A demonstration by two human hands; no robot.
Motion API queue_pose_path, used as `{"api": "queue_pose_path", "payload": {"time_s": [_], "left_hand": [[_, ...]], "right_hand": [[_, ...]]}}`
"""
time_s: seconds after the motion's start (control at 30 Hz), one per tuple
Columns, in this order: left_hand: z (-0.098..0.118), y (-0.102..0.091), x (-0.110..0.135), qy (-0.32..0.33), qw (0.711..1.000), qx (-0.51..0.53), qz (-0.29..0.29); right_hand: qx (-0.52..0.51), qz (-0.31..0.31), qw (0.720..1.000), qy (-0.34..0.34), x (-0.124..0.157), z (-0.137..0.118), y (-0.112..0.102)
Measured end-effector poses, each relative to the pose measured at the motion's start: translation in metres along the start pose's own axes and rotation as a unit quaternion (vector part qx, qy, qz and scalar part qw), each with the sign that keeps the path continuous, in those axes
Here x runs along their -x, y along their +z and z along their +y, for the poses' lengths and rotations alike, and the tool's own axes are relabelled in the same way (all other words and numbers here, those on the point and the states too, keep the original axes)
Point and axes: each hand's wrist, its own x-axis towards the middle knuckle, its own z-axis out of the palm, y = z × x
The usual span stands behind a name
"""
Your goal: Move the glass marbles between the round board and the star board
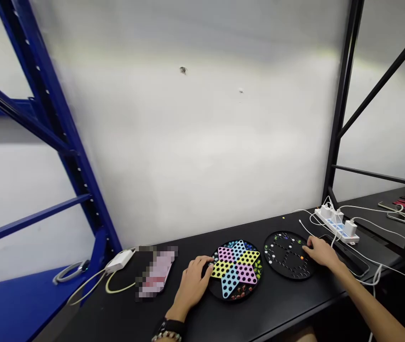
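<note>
A round black Chinese checkers board [236, 267] lies on the dark table, its star in pink, yellow and blue. Coloured marbles fill the pockets around the star. At its left rim is my left hand [194, 280], thumb and forefinger slightly apart beside the pale marbles. To the right lies a second round black board [287, 256] with small grooves and several white, green, blue and orange pieces. My right hand [321, 252] reaches over its right edge, the fingertips drawn together. Whatever lies between those fingertips is hidden.
A pixelated pink phone-like object [157, 273] and a white adapter [119, 261] with cables lie at left. A dark phone [348, 256] sits under my right forearm, near a white power strip [337, 223]. Blue and black metal frames stand at the sides before a white wall.
</note>
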Motion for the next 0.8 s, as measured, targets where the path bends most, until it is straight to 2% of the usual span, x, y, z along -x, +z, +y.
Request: {"api": "queue_pose_path", "payload": {"time_s": [0.03, 0.1, 0.3, 0.43, 0.53, 0.6, 0.63, 0.7, 0.77, 0.8], "left_hand": [[0.000, 0.000, 0.000, 0.000, 1.000, -0.001, 0.002], [0.001, 0.000, 0.000, -0.004, 1.000, 0.000, 0.000], [0.001, 0.000, -0.001, -0.009, 1.000, 0.010, -0.024], [0.001, -0.001, 0.000, -0.011, 1.000, 0.010, -0.024], [0.002, -0.001, 0.001, -0.010, 1.000, 0.007, -0.018], [0.003, -0.002, 0.002, -0.010, 1.000, 0.007, -0.019], [0.004, -0.003, 0.002, -0.010, 1.000, 0.007, -0.021], [0.006, -0.004, 0.002, -0.012, 1.000, 0.009, -0.026], [0.008, -0.005, 0.002, -0.016, 0.999, 0.012, -0.031], [0.008, -0.005, 0.002, -0.018, 0.999, 0.013, -0.033]], "right_hand": [[0.068, -0.009, 0.998, -0.014, 0.001, 0.001, 0.001], [0.132, -0.024, 0.991, -0.028, 0.002, 0.001, 0.001], [0.089, -0.001, 0.996, 0.006, -0.009, -0.020, -0.006], [0.187, -0.011, 0.981, -0.048, -0.013, -0.033, 0.010], [0.229, 0.005, 0.970, -0.088, -0.013, -0.034, 0.027], [0.183, 0.014, 0.979, -0.089, -0.016, -0.031, 0.031], [0.127, 0.016, 0.988, -0.082, -0.019, -0.031, 0.030], [-0.065, 0.020, 0.997, -0.045, -0.026, -0.032, 0.025], [-0.246, 0.024, 0.969, -0.006, -0.034, -0.037, 0.018], [-0.297, 0.023, 0.955, 0.004, -0.037, -0.041, 0.015]]}}
